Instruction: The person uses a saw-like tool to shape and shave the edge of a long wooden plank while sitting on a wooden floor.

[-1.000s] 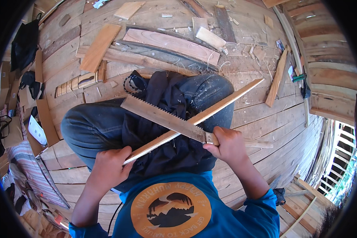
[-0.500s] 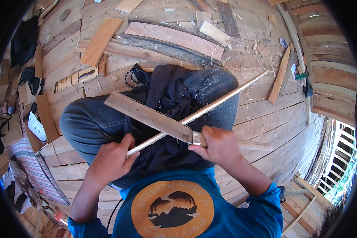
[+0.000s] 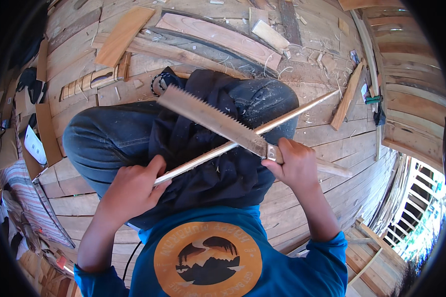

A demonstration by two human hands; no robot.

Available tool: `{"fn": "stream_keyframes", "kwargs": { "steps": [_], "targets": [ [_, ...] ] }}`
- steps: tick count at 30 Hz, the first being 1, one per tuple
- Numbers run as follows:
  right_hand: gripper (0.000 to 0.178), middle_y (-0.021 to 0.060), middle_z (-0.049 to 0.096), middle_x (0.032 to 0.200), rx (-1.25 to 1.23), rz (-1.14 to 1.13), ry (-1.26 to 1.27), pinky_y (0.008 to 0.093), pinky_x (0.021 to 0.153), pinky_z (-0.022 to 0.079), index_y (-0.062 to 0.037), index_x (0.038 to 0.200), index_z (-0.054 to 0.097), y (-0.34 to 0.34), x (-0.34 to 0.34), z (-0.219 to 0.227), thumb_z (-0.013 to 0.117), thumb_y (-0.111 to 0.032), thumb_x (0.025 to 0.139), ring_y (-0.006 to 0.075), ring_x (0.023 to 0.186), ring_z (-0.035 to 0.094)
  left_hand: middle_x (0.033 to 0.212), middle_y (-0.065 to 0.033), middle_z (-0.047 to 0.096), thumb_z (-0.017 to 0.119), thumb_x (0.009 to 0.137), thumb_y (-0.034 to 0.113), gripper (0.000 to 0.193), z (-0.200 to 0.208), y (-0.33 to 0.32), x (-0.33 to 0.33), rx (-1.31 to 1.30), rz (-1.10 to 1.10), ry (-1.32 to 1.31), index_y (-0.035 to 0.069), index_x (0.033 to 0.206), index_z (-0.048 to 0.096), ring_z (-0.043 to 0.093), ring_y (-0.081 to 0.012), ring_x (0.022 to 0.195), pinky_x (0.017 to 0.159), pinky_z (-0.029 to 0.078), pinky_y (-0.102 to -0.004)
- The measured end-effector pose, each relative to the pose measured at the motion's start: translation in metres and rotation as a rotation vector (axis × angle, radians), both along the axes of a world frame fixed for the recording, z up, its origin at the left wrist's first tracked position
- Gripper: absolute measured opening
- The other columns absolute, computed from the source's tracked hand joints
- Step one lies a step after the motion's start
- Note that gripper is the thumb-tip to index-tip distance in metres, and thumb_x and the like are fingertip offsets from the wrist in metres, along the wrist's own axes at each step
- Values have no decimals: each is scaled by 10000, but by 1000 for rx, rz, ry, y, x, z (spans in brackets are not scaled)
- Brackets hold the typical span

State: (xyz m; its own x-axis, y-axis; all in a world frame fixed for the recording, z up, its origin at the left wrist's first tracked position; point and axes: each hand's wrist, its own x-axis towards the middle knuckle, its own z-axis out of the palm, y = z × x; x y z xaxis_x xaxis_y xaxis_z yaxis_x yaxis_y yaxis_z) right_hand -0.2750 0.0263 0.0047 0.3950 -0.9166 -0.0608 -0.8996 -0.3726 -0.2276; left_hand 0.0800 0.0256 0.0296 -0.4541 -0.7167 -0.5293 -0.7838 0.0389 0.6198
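Note:
I sit cross-legged in dark jeans on a plank floor. My left hand grips the near end of a long thin wooden strip that runs up to the right across my lap. My right hand holds the wooden handle of a hand saw. Its toothed blade lies across the strip and points up to the left, teeth facing away from me. The blade and strip cross just left of my right hand. A dark cloth covers my lap under both.
Wooden planks and offcuts lie on the floor ahead, with shavings scattered among them. A short board rests at the right. A row of small wooden pieces sits at the left, and a striped mat lower left.
The saw has slid up and to the left along the strip. The strip's far end has risen a little. Both hands keep their grip.

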Motion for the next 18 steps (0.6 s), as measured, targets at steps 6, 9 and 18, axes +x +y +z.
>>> {"fn": "stream_keyframes", "kwargs": {
  "steps": [6, 9, 18],
  "targets": [
    [612, 88, 523, 551, 7, -24, -79, 400, 443, 461, -82, 684, 474, 9, 25, -6, 614, -661, 822, 282, 477, 583, 648, -162, 616, 645, 898, 202, 204, -4, 0, 3, -20, -21, 14, 56, 964, 519, 642, -375, 654, 613, 495, -471],
    [613, 84, 517, 546, 19, -36, -61, 411, 438, 460, -88, 676, 472, -3, -2, -5, 600, -669, 827, 276, 483, 597, 678, -197, 607, 676, 867, 186, 220, -3, 0, 3, 34, 39, 67, 57, 968, 530, 632, -400, 681, 612, 472, -466],
    [622, 92, 505, 578, 91, 111, -46, 397, 477, 458, -80, 681, 463, 5, 27, 9, 610, -670, 815, 283, 503, 561, 661, -175, 616, 669, 881, 192, 212, -6, -3, -1, -17, -26, 27, 54, 956, 526, 642, -377, 654, 607, 491, -454]
  ]
}}
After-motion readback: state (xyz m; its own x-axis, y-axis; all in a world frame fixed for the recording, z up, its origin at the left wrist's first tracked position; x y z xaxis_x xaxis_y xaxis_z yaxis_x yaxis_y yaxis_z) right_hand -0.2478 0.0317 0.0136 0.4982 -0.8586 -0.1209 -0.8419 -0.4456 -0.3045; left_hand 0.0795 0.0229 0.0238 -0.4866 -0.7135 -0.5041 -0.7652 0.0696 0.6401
